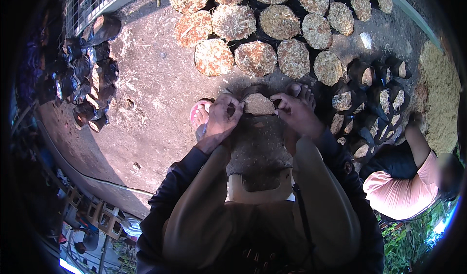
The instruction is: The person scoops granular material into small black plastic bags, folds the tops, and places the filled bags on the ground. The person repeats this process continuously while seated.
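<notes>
Between my feet stands a black plastic bag (256, 88) filled with brown, grainy material (258, 105). The fingers of my left hand (221, 119) are pinched at the left side of its rim. On the opposite side, my right hand (300, 116) grips the rim between thumb and forefinger. The bag's mouth is spread between both hands, and the fill shows inside it. Its lower part is hard to make out in the shade.
Rows of filled bags topped with pale shavings (233, 22) stand ahead. More dark bags cluster at the right (342, 101) and far left (100, 79). A person in a pink top (404, 189) reaches toward the right-hand bags, beside a sawdust-like heap (440, 94). A hose (104, 182) crosses the ground at left.
</notes>
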